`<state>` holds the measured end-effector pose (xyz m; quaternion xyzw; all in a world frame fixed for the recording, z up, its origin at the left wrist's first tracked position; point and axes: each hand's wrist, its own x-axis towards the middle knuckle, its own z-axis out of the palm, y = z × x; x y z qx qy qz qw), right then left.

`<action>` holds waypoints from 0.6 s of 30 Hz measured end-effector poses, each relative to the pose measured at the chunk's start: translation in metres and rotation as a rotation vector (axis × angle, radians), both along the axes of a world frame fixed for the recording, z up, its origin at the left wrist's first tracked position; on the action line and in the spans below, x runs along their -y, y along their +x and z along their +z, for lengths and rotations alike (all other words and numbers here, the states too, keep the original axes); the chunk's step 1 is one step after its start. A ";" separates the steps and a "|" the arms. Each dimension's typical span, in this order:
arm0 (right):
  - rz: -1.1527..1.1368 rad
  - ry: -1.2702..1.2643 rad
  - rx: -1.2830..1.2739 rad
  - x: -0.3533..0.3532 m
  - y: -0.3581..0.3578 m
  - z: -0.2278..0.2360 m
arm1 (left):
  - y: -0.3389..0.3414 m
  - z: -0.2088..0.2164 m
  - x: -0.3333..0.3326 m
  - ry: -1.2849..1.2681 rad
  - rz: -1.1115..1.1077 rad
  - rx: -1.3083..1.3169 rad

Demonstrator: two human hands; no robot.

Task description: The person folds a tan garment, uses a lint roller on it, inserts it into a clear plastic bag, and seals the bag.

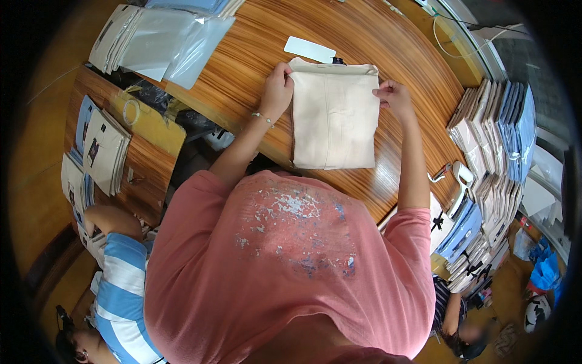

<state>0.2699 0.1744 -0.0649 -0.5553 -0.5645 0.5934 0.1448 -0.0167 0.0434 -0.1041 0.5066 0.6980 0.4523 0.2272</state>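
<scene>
Cream folded garment (334, 121) is laid on wooden table (254, 36), far-left corner pinched by left hand (278, 87), far right edge pinched by right hand (395, 99); white card (308, 48) placed beyond.

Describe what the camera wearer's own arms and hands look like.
Loose, short pink sleeves cover the upper arms. The left hand is ungloved, with a thin bracelet at its wrist. The right hand is ungloved too, with no bracelet in view.
</scene>
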 end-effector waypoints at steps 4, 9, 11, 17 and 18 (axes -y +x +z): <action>0.000 -0.320 0.063 -0.001 -0.020 0.028 | -0.005 -0.004 -0.005 -0.097 -0.059 0.188; 0.073 0.240 -0.027 -0.008 -0.020 -0.011 | -0.013 -0.010 -0.019 -0.139 -0.052 0.109; 0.028 0.299 -0.103 -0.009 -0.018 -0.020 | -0.017 -0.015 -0.026 -0.171 -0.027 0.059; -0.181 -0.023 -0.222 -0.007 -0.033 -0.010 | -0.021 -0.023 -0.021 -0.238 -0.090 0.457; -0.176 -0.029 -0.237 -0.010 -0.034 -0.015 | -0.021 -0.024 -0.020 -0.225 -0.109 0.444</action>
